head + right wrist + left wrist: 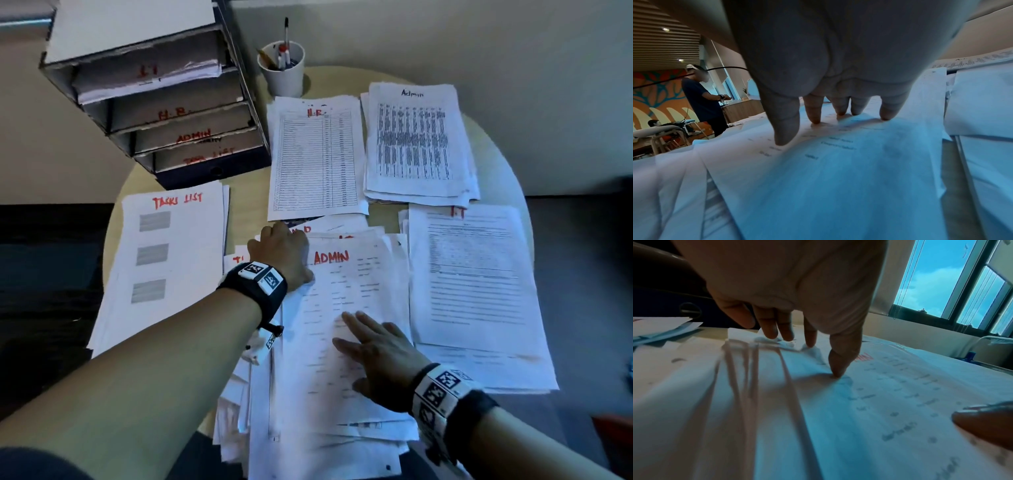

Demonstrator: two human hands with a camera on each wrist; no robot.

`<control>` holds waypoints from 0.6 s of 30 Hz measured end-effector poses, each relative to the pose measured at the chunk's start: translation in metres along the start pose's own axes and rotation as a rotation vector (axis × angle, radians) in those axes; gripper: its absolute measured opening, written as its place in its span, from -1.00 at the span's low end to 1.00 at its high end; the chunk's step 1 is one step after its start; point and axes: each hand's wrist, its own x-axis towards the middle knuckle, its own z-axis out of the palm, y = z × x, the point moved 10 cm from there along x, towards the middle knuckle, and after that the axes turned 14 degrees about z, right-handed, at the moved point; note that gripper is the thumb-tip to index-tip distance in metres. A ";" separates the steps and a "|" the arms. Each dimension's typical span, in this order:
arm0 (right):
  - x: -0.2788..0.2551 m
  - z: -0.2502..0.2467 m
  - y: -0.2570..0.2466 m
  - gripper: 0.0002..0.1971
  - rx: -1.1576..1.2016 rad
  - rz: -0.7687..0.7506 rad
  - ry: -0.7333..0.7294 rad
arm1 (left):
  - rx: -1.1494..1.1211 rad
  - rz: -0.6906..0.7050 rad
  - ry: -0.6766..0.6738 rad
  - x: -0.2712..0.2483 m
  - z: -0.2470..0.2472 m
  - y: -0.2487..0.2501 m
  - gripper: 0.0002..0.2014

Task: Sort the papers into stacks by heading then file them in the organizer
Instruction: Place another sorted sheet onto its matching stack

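An unsorted pile (329, 442) lies at the table's near middle, topped by a sheet headed ADMIN (346, 291). My left hand (284, 246) sits at the pile's far left corner; in the left wrist view my left hand (813, 353) has its fingertips (774, 334) touching the far paper edges and its thumb pressing on the ADMIN sheet (890, 394). My right hand (363, 339) lies flat on that sheet, fingers spread, and the right wrist view shows the same of my right hand (818, 126). Sorted stacks: Tasks List (171, 260), H.R. (315, 161), Admin (414, 144), I.T (476, 284).
The grey organizer (154, 92) stands at the far left, trays marked I.T, H.R., ADMIN and TASK LIST, with papers in the I.T tray. A white cup of pens (282, 70) stands behind the H.R. stack. A person (701, 100) stands far off.
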 end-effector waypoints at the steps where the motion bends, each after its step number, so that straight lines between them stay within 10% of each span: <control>1: 0.000 0.000 0.000 -0.20 0.000 -0.003 0.000 | -0.006 -0.011 -0.005 0.000 0.001 -0.001 -0.49; 10: -0.001 -0.003 -0.001 -0.21 0.036 -0.010 0.001 | -0.034 -0.039 -0.039 -0.002 0.013 -0.009 -0.32; 18: -0.001 -0.004 0.002 -0.21 0.056 -0.005 0.003 | -0.085 -0.015 -0.034 0.002 0.002 -0.012 -0.63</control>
